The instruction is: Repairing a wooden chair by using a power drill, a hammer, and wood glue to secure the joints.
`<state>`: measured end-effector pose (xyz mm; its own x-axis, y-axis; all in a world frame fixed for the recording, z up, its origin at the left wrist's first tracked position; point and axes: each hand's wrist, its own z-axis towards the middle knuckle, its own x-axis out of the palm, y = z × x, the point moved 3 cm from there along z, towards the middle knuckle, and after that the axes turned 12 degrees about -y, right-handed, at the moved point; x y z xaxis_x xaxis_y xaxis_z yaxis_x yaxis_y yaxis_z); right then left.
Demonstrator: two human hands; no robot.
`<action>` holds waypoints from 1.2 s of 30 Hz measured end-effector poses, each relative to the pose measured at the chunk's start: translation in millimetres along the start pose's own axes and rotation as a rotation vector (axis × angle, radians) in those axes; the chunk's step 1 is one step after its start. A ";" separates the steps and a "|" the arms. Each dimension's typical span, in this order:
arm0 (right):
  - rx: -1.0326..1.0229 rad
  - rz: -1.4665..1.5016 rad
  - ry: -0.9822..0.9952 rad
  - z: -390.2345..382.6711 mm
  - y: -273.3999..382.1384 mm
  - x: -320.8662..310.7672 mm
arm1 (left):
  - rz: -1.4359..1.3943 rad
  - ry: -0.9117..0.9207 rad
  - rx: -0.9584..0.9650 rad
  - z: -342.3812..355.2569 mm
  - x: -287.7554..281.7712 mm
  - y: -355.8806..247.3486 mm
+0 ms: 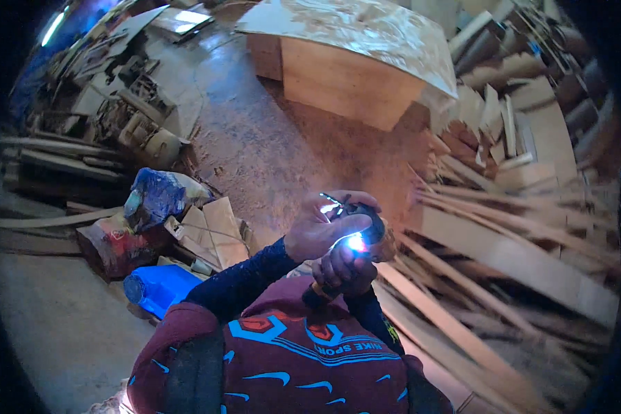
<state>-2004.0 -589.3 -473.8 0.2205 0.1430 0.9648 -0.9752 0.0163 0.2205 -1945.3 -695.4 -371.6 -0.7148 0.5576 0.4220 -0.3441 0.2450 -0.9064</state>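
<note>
Resting between both hands, a dark, rounded tool (375, 225) sits just in front of the person's chest, with a bright bluish-white light (357, 242) glaring at its lower side, so that its finer shape cannot be made out. The left hand (315, 231) is closed over its upper part, thumb laid across the dark surface and fingers curled along the far side. The right hand (343, 271) is wrapped beneath it, fingers bent in a grip, though glare and shadow hide exactly what part they close on. Dark sleeves cover both forearms, and below them spreads a dark red shirt (303, 378) with light-blue markings, crossed by dark straps. Near the left elbow lies a blue plastic jug (164, 288), and beyond it a red-and-dark sack (112, 243), a blue wrapped bundle (157, 199) and some cut board pieces (221, 228). To the right, long planks (517, 241) lie in a loose, overlapping heap. Farther ahead, a large wooden box (348, 79) with a pale, smeared top stands on the dusty floor (238, 127), and more stacked boards (65, 157) fill the left side
</note>
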 end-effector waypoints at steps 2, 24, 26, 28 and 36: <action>0.066 0.038 0.054 46.2 15.5 -17.6 | 0.169 -0.011 0.119 42.0 -17.7 -3.7; 0.700 0.006 0.177 653.1 -42.2 -181.3 | 0.193 -0.637 0.292 422.8 -419.5 -90.2; 0.700 0.102 0.208 710.3 -66.4 -189.6 | 0.156 -0.580 0.400 469.5 -463.7 -113.2; 0.667 0.142 0.121 763.6 -81.4 -189.8 | 0.121 -0.535 0.364 510.7 -505.8 -136.4; 0.540 0.103 0.154 1008.4 -142.7 -199.7 | 0.284 -0.568 0.362 672.9 -680.0 -220.9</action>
<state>-1892.9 -1618.1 -553.7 0.0809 0.2600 0.9622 -0.8363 -0.5075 0.2075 -1792.9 -1662.3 -447.1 -0.9782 0.0392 0.2040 -0.2077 -0.1807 -0.9613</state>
